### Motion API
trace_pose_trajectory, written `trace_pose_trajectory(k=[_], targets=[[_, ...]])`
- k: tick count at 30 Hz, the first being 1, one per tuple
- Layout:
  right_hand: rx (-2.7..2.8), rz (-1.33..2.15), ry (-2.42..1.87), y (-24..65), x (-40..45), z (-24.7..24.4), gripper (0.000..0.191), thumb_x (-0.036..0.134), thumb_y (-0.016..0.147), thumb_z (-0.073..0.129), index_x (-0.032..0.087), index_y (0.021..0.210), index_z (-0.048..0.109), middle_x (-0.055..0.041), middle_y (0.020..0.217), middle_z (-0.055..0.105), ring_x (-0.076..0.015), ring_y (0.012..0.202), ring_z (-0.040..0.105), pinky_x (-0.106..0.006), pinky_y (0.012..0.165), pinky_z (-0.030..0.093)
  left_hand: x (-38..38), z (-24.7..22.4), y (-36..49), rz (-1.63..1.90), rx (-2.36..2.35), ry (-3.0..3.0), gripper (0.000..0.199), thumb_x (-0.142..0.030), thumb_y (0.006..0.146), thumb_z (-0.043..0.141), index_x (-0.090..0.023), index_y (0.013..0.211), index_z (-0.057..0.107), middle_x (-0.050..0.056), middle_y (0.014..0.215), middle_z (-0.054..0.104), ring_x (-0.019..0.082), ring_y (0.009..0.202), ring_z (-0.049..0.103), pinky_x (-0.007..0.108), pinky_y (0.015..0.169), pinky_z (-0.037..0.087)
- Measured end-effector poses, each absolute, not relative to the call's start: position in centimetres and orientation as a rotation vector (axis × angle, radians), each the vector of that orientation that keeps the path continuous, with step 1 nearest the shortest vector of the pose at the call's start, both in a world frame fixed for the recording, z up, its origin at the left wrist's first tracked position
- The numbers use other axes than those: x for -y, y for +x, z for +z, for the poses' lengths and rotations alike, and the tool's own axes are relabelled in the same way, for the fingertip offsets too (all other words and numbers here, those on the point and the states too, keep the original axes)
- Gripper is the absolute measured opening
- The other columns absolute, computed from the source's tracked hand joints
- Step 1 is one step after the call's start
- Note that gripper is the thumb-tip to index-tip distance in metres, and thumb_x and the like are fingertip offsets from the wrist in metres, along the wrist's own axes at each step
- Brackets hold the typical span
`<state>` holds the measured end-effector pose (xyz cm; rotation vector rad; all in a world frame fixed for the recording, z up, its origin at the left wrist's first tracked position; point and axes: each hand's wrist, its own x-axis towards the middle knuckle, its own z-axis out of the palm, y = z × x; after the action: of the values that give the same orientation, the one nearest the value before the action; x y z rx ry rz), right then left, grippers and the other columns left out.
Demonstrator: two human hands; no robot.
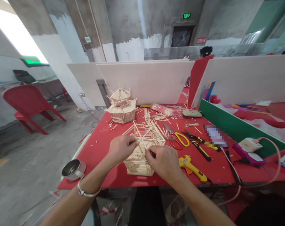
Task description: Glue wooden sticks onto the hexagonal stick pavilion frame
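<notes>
While the left hand [121, 148] presses fingertips [133, 144] together over the frame [140, 172], the right hand [163, 159] pinches a stick [143, 143]. A cup [79, 167] stands left

"EXIT" on a green lit sign [186, 15]

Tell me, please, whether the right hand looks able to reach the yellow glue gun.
Probably yes: the yellow glue gun lies on the red tabletop close beside the right hand, nothing visibly covering it, though that hand is at the nearer stick model.
</notes>
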<state>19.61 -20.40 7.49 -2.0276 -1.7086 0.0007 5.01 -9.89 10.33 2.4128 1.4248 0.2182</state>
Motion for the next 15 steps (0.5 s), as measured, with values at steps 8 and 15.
trace_pose_trajectory(k=[8, 15], targets=[[1.713, 0.006, -2.064, 19.5, 20.5, 7.8, 0.031, 0.034, 0.088, 0.054, 0.022, 0.065, 0.069, -0.0024, 0.067, 0.072, -0.0143, 0.06, 0.061, -0.03, 0.055, 0.017, 9.3, 9.6, 4.1, 0.346, -1.25, 2.242, 0.033, -0.047, 0.083, 0.053, -0.02, 0.07, 0.066, -0.002, 0.058, 0.062, 0.013, 0.057, 0.053, 0.023, 0.053, 0.031], [1.713, -0.022, -2.064, 19.5, 20.4, 7.6, 0.031, 0.035, 0.089, 0.053, 0.023, 0.064, 0.069, -0.0022, 0.067, 0.072, -0.015, 0.061, 0.061, -0.03, 0.055, 0.017, 9.4, 9.2, 3.4, 0.539, -0.993, 1.964, 0.034, -0.046, 0.083, 0.056, -0.015, 0.071, 0.063, -0.003, 0.056, 0.05, 0.01, 0.055, 0.042, 0.023, 0.054, 0.033]])
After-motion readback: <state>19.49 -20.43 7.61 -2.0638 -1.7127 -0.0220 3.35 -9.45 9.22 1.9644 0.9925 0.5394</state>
